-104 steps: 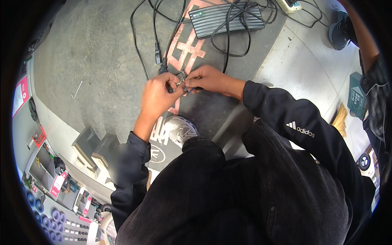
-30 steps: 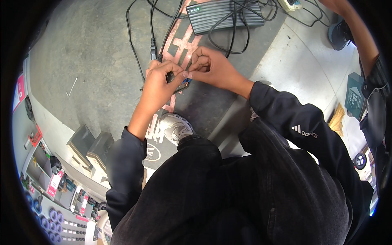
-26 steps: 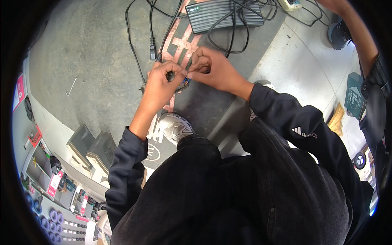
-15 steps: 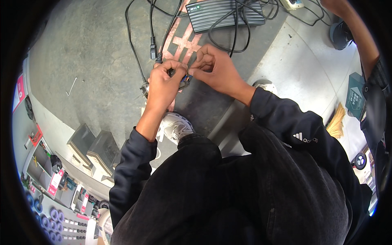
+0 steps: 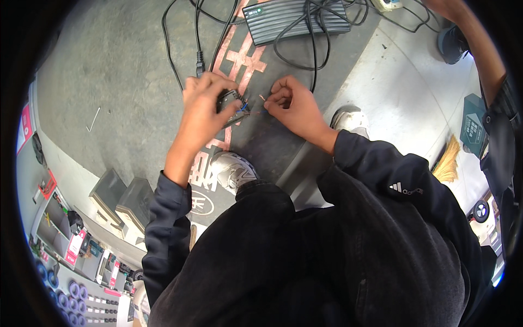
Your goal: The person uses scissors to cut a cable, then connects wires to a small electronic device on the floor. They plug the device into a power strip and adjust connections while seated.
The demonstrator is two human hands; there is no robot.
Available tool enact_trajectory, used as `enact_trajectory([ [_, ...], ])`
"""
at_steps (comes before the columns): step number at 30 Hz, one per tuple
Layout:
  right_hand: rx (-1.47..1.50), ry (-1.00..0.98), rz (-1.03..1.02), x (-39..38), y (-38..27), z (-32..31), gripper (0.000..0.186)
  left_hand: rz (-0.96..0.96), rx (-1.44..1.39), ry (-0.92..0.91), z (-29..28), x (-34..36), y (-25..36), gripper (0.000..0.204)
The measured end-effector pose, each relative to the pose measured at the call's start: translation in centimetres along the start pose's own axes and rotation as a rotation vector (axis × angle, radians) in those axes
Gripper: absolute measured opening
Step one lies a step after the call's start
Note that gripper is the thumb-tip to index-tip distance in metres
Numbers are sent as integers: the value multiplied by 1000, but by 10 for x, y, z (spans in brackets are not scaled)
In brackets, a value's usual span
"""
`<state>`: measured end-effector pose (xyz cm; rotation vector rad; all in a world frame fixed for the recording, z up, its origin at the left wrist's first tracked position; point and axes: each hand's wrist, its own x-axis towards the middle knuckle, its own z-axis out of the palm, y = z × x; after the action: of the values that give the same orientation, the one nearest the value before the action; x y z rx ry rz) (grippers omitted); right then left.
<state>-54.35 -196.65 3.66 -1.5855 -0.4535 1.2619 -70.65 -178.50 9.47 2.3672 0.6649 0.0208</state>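
Observation:
My left hand is curled over a small dark housing, with thumb and fingers on either side of it. Its fingers are slightly smeared by motion. Blue wire shows at the housing's right end, and part of the casing is hidden by the hand. To the right, apart from the housing, my right hand is closed in a pinch. A thin copper-coloured strand sticks out from its fingertips.
A ribbed black power unit with looped black cables lies at the far side of the grey mat. A cable plug rests just beyond my left hand. An L-shaped hex key lies left. Another person's arm is at right.
My hands have drawn apart. The left hand has shifted left and loosened its pinch over the housing; the right has moved slightly right and nearer, with the copper-coloured strand now showing.

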Motion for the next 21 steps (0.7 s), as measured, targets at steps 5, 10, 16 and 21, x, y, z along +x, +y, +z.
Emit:
enact_trajectory([
  [5, -192, 34, -54, 10, 0, 2, 23, 101, 18, -144, 8, 6, 8, 26],
  [10, -412, 56, -187, 11, -11, 5, 21, 154, -18, -216, -3, 14, 2, 13],
  [16, -565, -97, -465, 14, -27, 21, 19, 135, 36, -239, -23, 13, 6, 11],
  [21, -526, -180, -374, 32, -17, 38, 16, 196, 201, -267, -32, 13, 5, 6],
])
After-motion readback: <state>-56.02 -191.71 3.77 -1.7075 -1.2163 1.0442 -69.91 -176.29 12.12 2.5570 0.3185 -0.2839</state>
